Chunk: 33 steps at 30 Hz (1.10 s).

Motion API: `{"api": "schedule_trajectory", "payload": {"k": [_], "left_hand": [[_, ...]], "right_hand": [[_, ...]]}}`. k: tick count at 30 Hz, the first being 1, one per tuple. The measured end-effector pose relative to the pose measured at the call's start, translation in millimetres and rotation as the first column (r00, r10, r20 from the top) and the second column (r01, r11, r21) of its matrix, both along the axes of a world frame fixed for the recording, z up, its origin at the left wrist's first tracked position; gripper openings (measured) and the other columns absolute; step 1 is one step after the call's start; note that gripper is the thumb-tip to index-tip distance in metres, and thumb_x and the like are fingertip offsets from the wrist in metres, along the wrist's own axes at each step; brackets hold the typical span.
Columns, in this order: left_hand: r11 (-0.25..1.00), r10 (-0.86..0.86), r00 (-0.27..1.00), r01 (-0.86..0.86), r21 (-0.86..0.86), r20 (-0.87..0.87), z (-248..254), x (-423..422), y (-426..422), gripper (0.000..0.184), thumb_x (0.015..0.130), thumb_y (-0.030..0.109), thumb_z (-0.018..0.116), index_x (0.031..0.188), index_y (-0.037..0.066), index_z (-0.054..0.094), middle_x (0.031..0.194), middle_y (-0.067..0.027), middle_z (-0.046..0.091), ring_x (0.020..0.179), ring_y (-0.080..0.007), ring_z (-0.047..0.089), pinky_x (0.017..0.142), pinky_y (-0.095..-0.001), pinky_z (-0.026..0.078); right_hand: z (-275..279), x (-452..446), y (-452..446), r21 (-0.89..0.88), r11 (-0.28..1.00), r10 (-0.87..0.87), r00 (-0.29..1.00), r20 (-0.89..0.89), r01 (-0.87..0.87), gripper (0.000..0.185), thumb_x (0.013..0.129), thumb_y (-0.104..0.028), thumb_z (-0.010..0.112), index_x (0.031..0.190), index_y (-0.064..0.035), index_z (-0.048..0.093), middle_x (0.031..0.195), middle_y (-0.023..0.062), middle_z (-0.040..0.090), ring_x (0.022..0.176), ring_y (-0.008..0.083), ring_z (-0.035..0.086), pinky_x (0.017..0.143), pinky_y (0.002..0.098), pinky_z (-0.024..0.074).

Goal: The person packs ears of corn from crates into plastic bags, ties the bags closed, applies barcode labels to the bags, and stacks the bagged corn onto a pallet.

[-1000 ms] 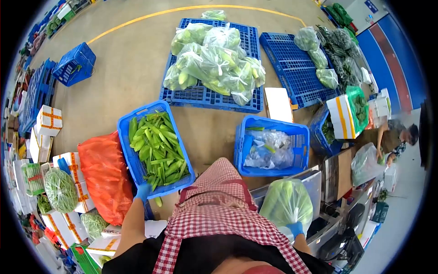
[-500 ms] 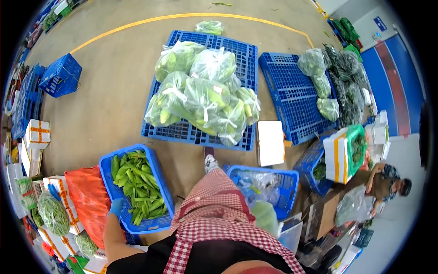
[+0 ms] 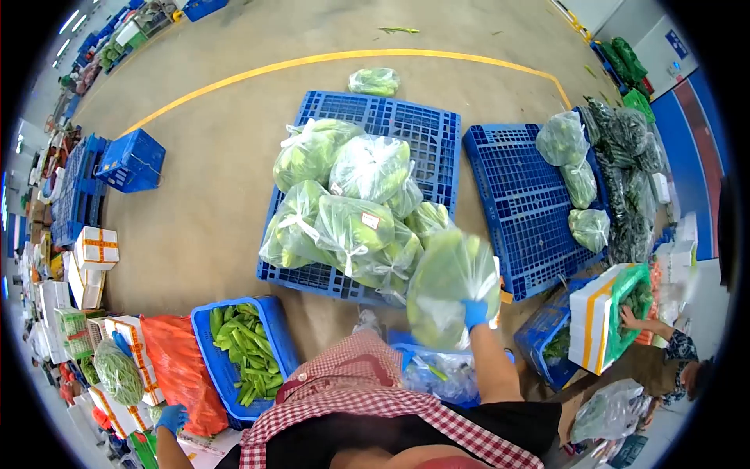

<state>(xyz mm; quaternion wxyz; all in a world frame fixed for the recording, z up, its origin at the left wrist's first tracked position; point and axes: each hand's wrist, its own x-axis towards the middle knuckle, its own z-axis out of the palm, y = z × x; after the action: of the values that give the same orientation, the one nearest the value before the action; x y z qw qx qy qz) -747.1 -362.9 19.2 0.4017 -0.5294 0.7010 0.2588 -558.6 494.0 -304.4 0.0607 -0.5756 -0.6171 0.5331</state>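
Note:
My right hand (image 3: 474, 313), in a blue glove, is closed on a clear plastic bag of green vegetables (image 3: 445, 281). The full bag hangs in front of the stacked bags, over the near edge of the blue pallet (image 3: 375, 106). My left hand (image 3: 173, 419), also gloved in blue, is at the lower left beside the red mesh sack (image 3: 180, 367), its fingers apart and nothing in it. Right of that sack, a blue basket (image 3: 283, 328) holds loose long green vegetables (image 3: 244, 344) that look like corn in husks. Knotted bags (image 3: 371, 168) of similar greens are piled on the pallet.
Another blue basket (image 3: 512, 356), with crumpled clear plastic bags (image 3: 437, 374), stands at my right leg. A second pallet (image 3: 516, 203) bears more bags. At the right, a person's hand (image 3: 637, 320) touches a green-lined foam box (image 3: 590, 320). A stacked basket (image 3: 133, 160) is far left.
A full bag of green vegetables is now up in my right hand, which was out of sight before. My left hand has let go of the basket's rim and moved left and down.

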Motion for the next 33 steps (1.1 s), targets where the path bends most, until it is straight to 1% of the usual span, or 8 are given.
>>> {"api": "schedule_trajectory", "payload": {"k": [8,13,22,27,28,30,31,33], "left_hand": [[0.979,0.195,0.979,-0.190,0.074,-0.056,27,20,-25,0.018,0.086,0.019,0.046,0.084,0.004,0.057,0.067,-0.0102,0.059,0.055,-0.0198,0.056,0.048,-0.0296,0.045],[1.000,0.010,0.984,-0.005,-0.031,0.180,54,65,17,0.020,0.085,0.020,0.047,0.092,0.005,0.058,0.078,-0.0139,0.063,0.066,-0.0254,0.061,0.057,-0.0369,0.049],[0.994,-0.109,0.964,0.112,0.003,0.242,8,59,44,0.023,0.084,0.025,0.045,0.087,0.008,0.060,0.079,-0.0125,0.063,0.066,-0.0269,0.060,0.058,-0.0395,0.049],[0.963,-0.267,0.939,0.252,0.094,0.216,-64,53,28,0.024,0.083,0.027,0.043,0.084,0.009,0.061,0.080,-0.0118,0.063,0.066,-0.0277,0.060,0.058,-0.0410,0.049],[0.757,-0.653,0.699,0.614,0.222,0.291,-86,53,22,0.025,0.083,0.027,0.043,0.083,0.010,0.061,0.080,-0.0116,0.063,0.066,-0.0279,0.060,0.059,-0.0413,0.049],[-0.317,-0.900,-0.398,0.878,0.359,0.176,-138,51,22,0.026,0.083,0.028,0.043,0.082,0.010,0.061,0.080,-0.0113,0.063,0.066,-0.0282,0.060,0.059,-0.0419,0.049],[-0.093,-0.990,-0.089,0.995,0.027,-0.112,-167,46,24,0.018,0.079,0.021,0.047,0.079,0.009,0.061,0.081,-0.0132,0.062,0.065,-0.0305,0.059,0.060,-0.0420,0.049],[0.453,-0.765,0.504,0.864,0.220,-0.401,-172,33,101,0.021,0.083,0.019,0.049,0.089,0.003,0.061,0.085,-0.0084,0.063,0.073,-0.0212,0.058,0.066,-0.0323,0.046]], "right_hand": [[-18,-266,143,0.151,0.988,0.022,0.954,-0.301,0.025,0.035,0.062,-0.010,0.067,0.094,0.0023,0.058,0.087,0.0165,0.062,0.075,0.0274,0.059,0.068,0.0366,0.0458],[-129,-287,186,0.349,0.793,0.437,0.865,0.247,-0.500,0.036,0.068,-0.019,0.062,0.099,-0.0015,0.056,0.093,0.0209,0.060,0.085,0.0345,0.058,0.073,0.0418,0.0449],[-170,73,-158,-0.049,0.462,0.861,0.435,0.263,-0.885,0.026,0.080,-0.021,0.046,0.093,-0.0026,0.060,0.090,0.0237,0.059,0.082,0.0374,0.058,0.071,0.0454,0.0462],[-57,239,-252,-0.627,0.616,0.747,0.607,0.273,-0.476,0.033,0.079,-0.032,0.047,0.090,-0.0053,0.062,0.091,0.0211,0.060,0.085,0.0329,0.058,0.072,0.0446,0.0461],[-46,260,-253,-0.648,0.624,0.736,0.608,0.298,-0.437,0.034,0.079,-0.035,0.047,0.089,-0.0058,0.063,0.091,0.0206,0.061,0.086,0.0320,0.059,0.072,0.0444,0.0461],[-38,299,-242,-0.603,0.521,0.850,0.432,0.303,-0.604,0.037,0.078,-0.039,0.048,0.088,-0.0069,0.064,0.091,0.0195,0.061,0.087,0.0302,0.059,0.072,0.0441,0.0461],[-46,314,-229,-0.465,0.246,0.940,0.093,0.327,-0.850,0.039,0.078,-0.042,0.048,0.087,-0.0074,0.064,0.091,0.0190,0.061,0.088,0.0293,0.059,0.073,0.0439,0.0461],[-48,318,-210,-0.249,-0.043,0.829,-0.174,0.532,-0.967,0.042,0.078,-0.046,0.048,0.086,-0.0085,0.065,0.092,0.0180,0.062,0.089,0.0275,0.060,0.073,0.0436,0.0460]]}}
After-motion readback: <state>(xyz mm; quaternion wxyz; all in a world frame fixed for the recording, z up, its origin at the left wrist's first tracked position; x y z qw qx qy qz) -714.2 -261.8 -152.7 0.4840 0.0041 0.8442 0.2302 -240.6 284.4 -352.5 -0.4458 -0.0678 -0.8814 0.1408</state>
